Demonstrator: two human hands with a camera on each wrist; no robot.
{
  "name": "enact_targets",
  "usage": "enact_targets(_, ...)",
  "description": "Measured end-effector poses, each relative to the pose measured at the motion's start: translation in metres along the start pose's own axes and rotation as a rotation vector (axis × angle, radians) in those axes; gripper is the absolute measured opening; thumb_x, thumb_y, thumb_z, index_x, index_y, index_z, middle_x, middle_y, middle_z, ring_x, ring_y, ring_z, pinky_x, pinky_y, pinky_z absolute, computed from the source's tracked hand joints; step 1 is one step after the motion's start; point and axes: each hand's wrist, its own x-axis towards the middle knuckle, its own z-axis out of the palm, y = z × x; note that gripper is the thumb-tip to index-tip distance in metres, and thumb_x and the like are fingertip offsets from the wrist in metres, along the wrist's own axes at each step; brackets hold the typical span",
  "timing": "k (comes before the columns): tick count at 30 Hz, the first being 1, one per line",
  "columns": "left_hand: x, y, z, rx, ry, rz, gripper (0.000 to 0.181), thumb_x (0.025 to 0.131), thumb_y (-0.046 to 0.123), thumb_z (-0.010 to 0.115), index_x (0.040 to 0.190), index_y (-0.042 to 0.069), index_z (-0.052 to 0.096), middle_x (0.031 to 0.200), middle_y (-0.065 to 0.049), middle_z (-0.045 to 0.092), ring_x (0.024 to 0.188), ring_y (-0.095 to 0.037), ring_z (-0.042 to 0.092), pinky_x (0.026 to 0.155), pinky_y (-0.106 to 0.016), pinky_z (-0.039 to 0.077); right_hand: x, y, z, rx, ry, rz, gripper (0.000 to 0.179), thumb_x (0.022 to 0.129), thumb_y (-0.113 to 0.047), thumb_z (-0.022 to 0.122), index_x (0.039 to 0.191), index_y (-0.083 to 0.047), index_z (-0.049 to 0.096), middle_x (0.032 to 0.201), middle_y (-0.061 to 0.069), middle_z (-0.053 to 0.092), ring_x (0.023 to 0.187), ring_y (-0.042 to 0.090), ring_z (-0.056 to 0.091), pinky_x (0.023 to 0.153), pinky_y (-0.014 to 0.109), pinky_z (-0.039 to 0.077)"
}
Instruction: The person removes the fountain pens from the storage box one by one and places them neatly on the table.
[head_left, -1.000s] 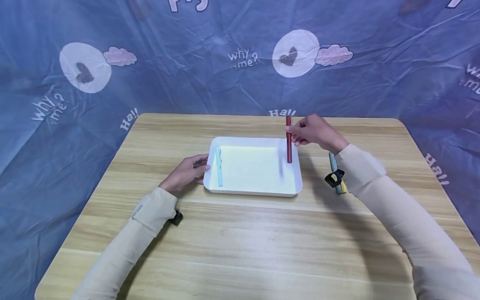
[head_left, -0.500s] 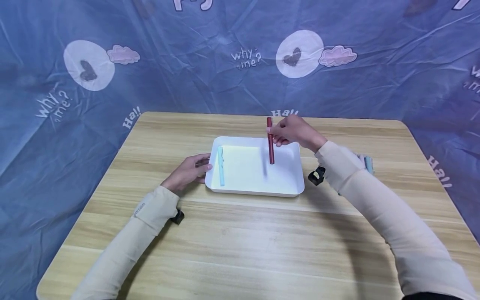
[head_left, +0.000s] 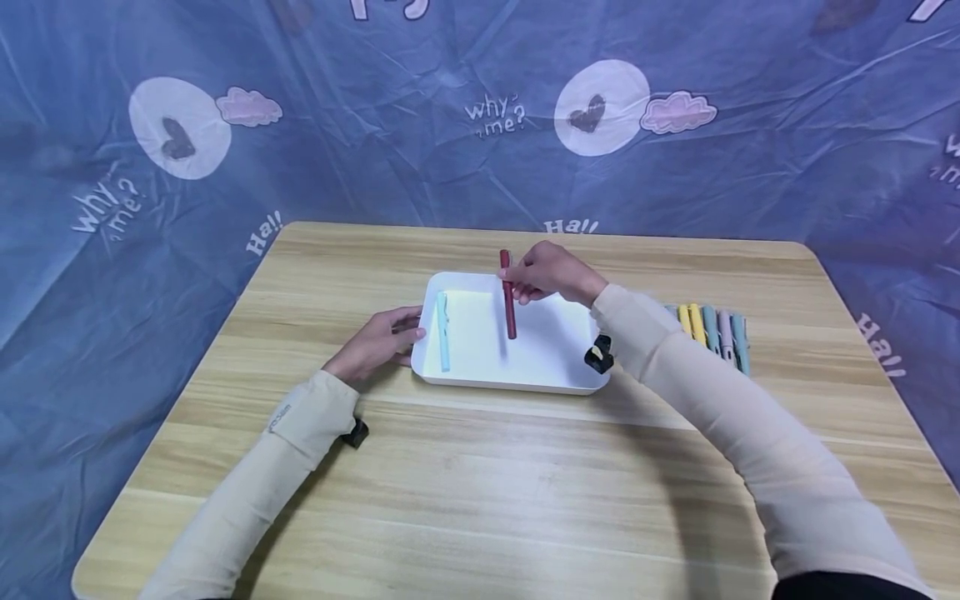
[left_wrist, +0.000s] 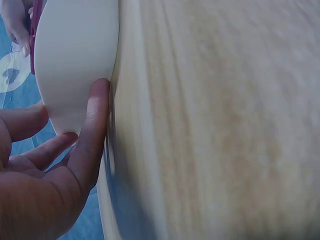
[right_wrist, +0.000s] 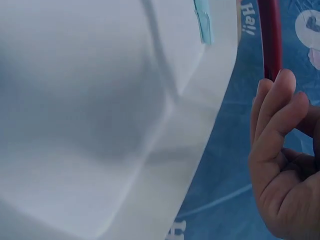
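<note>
My right hand pinches a dark red pen near its upper part. The pen hangs nearly upright over the middle of a white tray, casting a shadow inside it. At the tray's left end, my left hand holds the rim; in the left wrist view the thumb is at the edge and a finger lies along the outer wall. A light blue pen lies inside the tray along its left side. The right wrist view shows the red pen rising beyond the fingertips.
Right of the tray, several pens in yellow, blue-grey and lilac lie side by side, among them a lilac pen; the right sleeve partly covers the row. A blue printed cloth hangs behind the wooden table.
My right hand has carried the red pen left, from the tray's right end to over its middle. More of the pen row now shows. The left hand stays at the tray's left end.
</note>
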Motion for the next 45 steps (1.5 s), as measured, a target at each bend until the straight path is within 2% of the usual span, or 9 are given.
enact_targets(11, -0.001, -0.001, -0.001, -0.009, -0.005, 0.002, 0.053, 0.098, 0.013, 0.052, 0.147, 0.006, 0.032, 0.138, -0.019, 0.042, 0.110, -0.035, 0.055, 0.079, -0.037, 0.058, 0.013, -0.006, 0.026, 0.003, -0.102, 0.052, 0.031, 0.093, -0.024, 0.063, 0.080, 0.004, 0.067, 0.062, 0.008, 0.063, 0.049, 0.009, 0.056, 0.047, 0.017, 0.050)
enact_targets(18, 0.000, -0.002, 0.000, -0.005, 0.001, -0.010, 0.054, 0.098, 0.013, 0.053, 0.147, 0.006, 0.032, 0.138, -0.017, 0.042, 0.110, -0.033, 0.055, 0.078, -0.037, 0.058, 0.021, -0.005, 0.041, 0.013, -0.188, 0.125, 0.030, 0.092, -0.022, 0.064, 0.079, 0.004, 0.068, 0.062, 0.008, 0.063, 0.048, 0.010, 0.057, 0.051, 0.020, 0.052)
enact_targets(21, 0.000, -0.001, 0.001, -0.013, 0.003, -0.010, 0.054, 0.098, 0.012, 0.053, 0.147, 0.005, 0.032, 0.138, -0.018, 0.042, 0.109, -0.034, 0.056, 0.078, -0.037, 0.058, 0.024, -0.004, 0.045, 0.009, -0.201, 0.152, 0.029, 0.092, -0.022, 0.064, 0.079, 0.004, 0.068, 0.061, 0.007, 0.063, 0.047, 0.009, 0.056, 0.050, 0.018, 0.050)
enact_targets(26, 0.000, 0.001, 0.001, -0.020, 0.009, -0.005, 0.053, 0.098, 0.011, 0.052, 0.146, 0.004, 0.032, 0.138, -0.019, 0.042, 0.108, -0.034, 0.056, 0.078, -0.037, 0.058, 0.029, -0.008, 0.051, -0.053, -0.223, 0.193, 0.030, 0.093, -0.025, 0.063, 0.080, 0.001, 0.069, 0.061, 0.006, 0.062, 0.047, 0.007, 0.054, 0.046, 0.016, 0.045)
enact_targets(29, -0.001, 0.002, 0.001, -0.017, 0.009, -0.002, 0.053, 0.098, 0.010, 0.052, 0.147, 0.004, 0.031, 0.138, -0.019, 0.041, 0.108, -0.035, 0.056, 0.078, -0.037, 0.058, 0.033, -0.012, 0.055, -0.080, -0.235, 0.218, 0.030, 0.094, -0.026, 0.062, 0.083, 0.001, 0.068, 0.061, 0.005, 0.062, 0.047, 0.007, 0.054, 0.047, 0.015, 0.045)
enact_targets(37, -0.001, 0.002, 0.001, -0.018, 0.013, -0.013, 0.052, 0.098, 0.010, 0.052, 0.146, 0.005, 0.033, 0.138, -0.018, 0.042, 0.108, -0.034, 0.057, 0.078, -0.037, 0.058, 0.043, -0.011, 0.065, -0.046, -0.255, 0.263, 0.030, 0.095, -0.024, 0.060, 0.089, 0.005, 0.067, 0.060, 0.005, 0.060, 0.047, 0.007, 0.053, 0.047, 0.016, 0.046)
enact_targets(45, -0.001, 0.003, 0.000, -0.023, 0.016, -0.019, 0.052, 0.097, 0.009, 0.053, 0.146, 0.006, 0.034, 0.137, -0.017, 0.043, 0.108, -0.035, 0.056, 0.078, -0.037, 0.058, 0.048, -0.008, 0.071, -0.018, -0.266, 0.266, 0.030, 0.094, -0.024, 0.061, 0.086, 0.004, 0.067, 0.059, 0.005, 0.060, 0.047, 0.008, 0.053, 0.048, 0.016, 0.047)
